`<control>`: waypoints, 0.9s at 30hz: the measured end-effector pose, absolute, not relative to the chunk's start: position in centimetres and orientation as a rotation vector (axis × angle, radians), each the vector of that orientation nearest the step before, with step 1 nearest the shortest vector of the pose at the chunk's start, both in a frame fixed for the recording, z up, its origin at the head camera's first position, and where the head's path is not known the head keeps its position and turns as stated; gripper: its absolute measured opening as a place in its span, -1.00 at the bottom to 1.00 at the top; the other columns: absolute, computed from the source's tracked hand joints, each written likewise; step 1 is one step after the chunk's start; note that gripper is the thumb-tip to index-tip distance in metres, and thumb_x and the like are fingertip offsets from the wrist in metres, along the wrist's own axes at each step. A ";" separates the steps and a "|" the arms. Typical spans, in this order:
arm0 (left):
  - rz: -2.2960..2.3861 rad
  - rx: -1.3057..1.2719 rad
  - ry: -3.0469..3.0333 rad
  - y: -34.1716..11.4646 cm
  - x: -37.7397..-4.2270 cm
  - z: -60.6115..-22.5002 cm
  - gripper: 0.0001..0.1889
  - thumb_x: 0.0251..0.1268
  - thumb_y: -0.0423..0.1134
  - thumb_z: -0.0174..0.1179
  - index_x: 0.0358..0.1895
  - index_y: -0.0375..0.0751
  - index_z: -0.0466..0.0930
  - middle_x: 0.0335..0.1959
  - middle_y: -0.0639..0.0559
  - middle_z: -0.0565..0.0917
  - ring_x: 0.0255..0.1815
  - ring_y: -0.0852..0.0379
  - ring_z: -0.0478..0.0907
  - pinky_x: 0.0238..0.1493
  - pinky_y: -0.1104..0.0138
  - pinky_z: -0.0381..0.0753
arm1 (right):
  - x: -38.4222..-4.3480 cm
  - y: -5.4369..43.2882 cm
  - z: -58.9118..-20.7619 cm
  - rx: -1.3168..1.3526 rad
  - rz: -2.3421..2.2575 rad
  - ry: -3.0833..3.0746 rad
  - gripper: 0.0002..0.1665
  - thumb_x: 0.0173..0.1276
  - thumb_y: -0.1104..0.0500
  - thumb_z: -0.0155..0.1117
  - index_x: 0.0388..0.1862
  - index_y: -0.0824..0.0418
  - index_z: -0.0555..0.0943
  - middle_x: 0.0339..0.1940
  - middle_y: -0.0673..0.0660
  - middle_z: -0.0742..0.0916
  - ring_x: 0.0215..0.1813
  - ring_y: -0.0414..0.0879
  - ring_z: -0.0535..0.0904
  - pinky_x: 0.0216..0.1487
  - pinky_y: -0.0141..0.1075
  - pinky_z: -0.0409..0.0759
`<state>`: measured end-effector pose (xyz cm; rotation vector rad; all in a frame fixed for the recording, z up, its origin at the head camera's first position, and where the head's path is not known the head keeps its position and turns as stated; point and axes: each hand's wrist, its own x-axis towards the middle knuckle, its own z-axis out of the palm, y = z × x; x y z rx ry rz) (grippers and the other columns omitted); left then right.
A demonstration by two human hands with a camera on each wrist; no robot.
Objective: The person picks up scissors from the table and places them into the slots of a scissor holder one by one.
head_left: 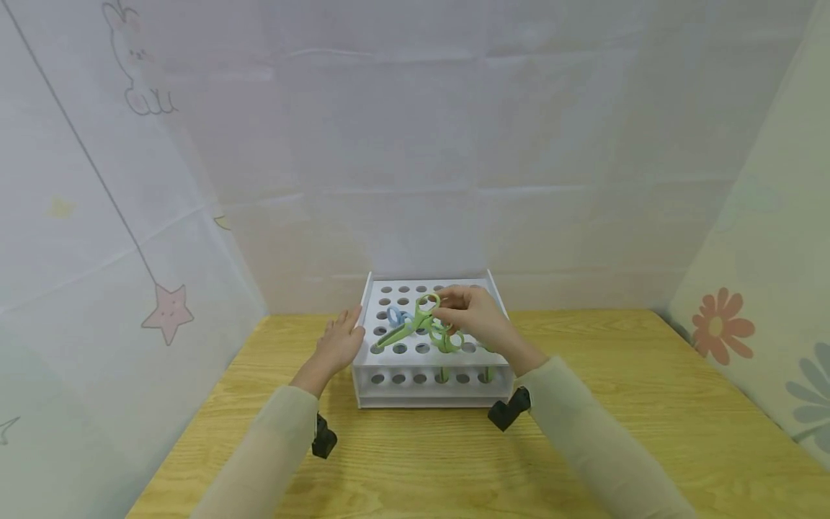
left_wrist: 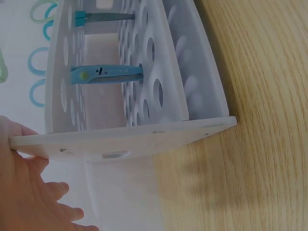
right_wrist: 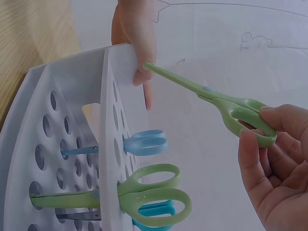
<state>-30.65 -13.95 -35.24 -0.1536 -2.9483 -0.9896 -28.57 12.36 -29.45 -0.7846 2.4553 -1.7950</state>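
Note:
My right hand (head_left: 476,315) pinches a pair of green scissors (right_wrist: 207,94) by one handle loop, above the rack. The blades are together and point left. The white rack (head_left: 428,401) has two levels of round holes. Over its left side panel rests my left hand (head_left: 340,342), thumb inside and the other fingers loosely extended outside. Other scissors stand blades-down through the holes: a light-blue pair (left_wrist: 103,73), a teal pair (left_wrist: 82,18) and a green pair (right_wrist: 74,199) near the front. Part of the rack is hidden behind my right hand.
The rack stands on a wooden table (head_left: 583,404), close to a pale cloth backdrop (head_left: 389,144). Printed side cloths (head_left: 97,252) flank the table on left and right. The rack's side panels rise above its upper holed board.

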 end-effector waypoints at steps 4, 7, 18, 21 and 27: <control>-0.984 -0.147 -2.947 -14.0 -30.7 -35.3 -0.41 0.38 -0.09 -0.37 0.47 -0.05 -0.10 0.45 -0.22 -0.12 0.39 -0.35 -0.30 0.23 -0.26 -0.28 | -28.9 12.2 -29.0 -0.785 -1.747 2.512 -0.59 0.24 0.21 0.26 0.05 0.37 0.53 -0.27 0.26 0.70 -0.40 0.19 0.60 -0.42 -0.10 0.60; -0.986 -0.148 -2.948 -14.0 -30.7 -35.4 -0.41 0.38 -0.10 -0.37 0.47 -0.05 -0.10 0.45 -0.22 -0.12 0.39 -0.34 -0.31 0.22 -0.27 -0.28 | -29.1 12.1 -28.8 -0.763 -1.727 2.538 -0.62 0.25 0.19 0.26 0.03 0.31 0.55 -0.25 0.28 0.70 -0.38 0.19 0.61 -0.51 -0.19 0.58; -0.991 -0.154 -2.950 -13.9 -30.7 -35.2 -0.41 0.37 -0.10 -0.37 0.47 -0.06 -0.09 0.45 -0.23 -0.12 0.39 -0.35 -0.32 0.22 -0.28 -0.28 | -30.1 11.7 -28.4 -0.768 -1.722 2.560 -0.64 0.26 0.24 0.24 0.01 0.35 0.54 -0.29 0.16 0.70 -0.27 0.26 0.57 -0.39 -0.20 0.61; -0.988 -0.154 -2.948 -13.9 -30.7 -35.2 -0.41 0.37 -0.10 -0.37 0.47 -0.06 -0.09 0.45 -0.23 -0.12 0.39 -0.35 -0.31 0.21 -0.28 -0.28 | -30.3 11.7 -28.3 -0.768 -1.697 2.585 -0.65 0.25 0.23 0.25 0.00 0.34 0.55 -0.30 0.14 0.71 -0.32 0.18 0.59 -0.40 -0.22 0.61; -0.982 -0.152 -2.952 -13.9 -30.8 -35.3 -0.41 0.38 -0.09 -0.38 0.47 -0.06 -0.09 0.45 -0.23 -0.12 0.39 -0.35 -0.31 0.22 -0.27 -0.27 | -30.5 11.5 -28.0 -0.748 -1.684 2.598 -0.65 0.25 0.23 0.25 0.01 0.34 0.55 -0.29 0.15 0.71 -0.34 0.15 0.60 -0.39 -0.22 0.61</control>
